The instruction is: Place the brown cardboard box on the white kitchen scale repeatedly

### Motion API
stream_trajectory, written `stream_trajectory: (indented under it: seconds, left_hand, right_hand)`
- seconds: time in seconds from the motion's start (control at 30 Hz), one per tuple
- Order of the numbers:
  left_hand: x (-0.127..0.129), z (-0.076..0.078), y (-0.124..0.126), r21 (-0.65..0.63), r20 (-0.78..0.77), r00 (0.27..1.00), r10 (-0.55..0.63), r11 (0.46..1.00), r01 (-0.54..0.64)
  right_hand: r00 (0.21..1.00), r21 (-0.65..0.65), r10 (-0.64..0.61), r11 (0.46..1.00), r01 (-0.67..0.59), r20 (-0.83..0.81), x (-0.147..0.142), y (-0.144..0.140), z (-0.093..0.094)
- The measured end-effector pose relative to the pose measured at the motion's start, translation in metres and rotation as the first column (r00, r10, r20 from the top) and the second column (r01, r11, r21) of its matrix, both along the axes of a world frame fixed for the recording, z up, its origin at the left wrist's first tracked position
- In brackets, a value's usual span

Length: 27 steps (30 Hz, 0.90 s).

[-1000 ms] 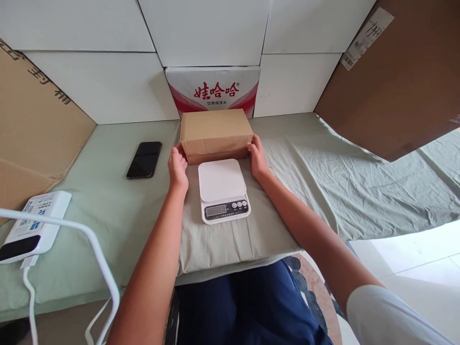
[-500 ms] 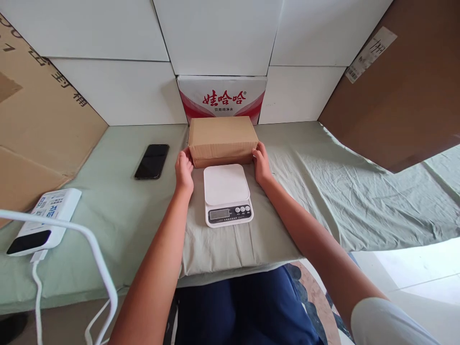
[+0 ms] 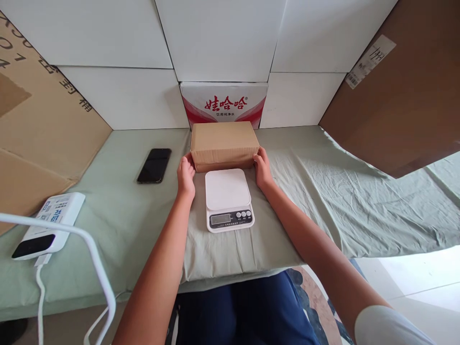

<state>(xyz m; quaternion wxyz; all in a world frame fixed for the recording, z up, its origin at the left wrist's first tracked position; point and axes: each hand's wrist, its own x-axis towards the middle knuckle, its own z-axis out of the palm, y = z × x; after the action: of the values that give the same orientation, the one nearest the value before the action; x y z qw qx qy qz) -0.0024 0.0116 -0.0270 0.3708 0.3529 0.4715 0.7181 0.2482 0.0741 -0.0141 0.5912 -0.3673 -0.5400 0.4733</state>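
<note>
A plain brown cardboard box [image 3: 224,139] lies lengthwise behind a white kitchen scale [image 3: 227,191]. My left hand [image 3: 186,173] grips the box's left end, fingers partly curled at its lower corner. At the opposite end my right hand [image 3: 263,168] grips the right front corner, its thumb on the front face. The two hands hold the box between them. The scale stands on the green cloth with its platform bare; its small display and round buttons face me, and neither hand touches it.
Behind the box stands a white and red printed carton [image 3: 225,100]. A black phone [image 3: 154,165] lies left of my left hand. Farther left are a white power bank [image 3: 50,225] and a white cable [image 3: 93,254]. Big cardboard panels [image 3: 395,105] flank both sides of the cloth-covered surface [image 3: 309,191].
The whole view has shifted slightly, so everything appears a little lower. My hands stay on the ends of the box, and the box and scale keep their places.
</note>
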Motion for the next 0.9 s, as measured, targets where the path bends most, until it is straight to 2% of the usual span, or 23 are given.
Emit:
stream_trajectory:
  seconds: [0.9]
  left_hand:
    - [0.0007, 0.0013, 0.0005, -0.024, 0.015, 1.0, 0.02, 1.0, -0.019]
  right_hand:
    - [1.0, 0.011, -0.003, 1.0, 0.003, 0.023, 0.0003, 0.0009, -0.0021]
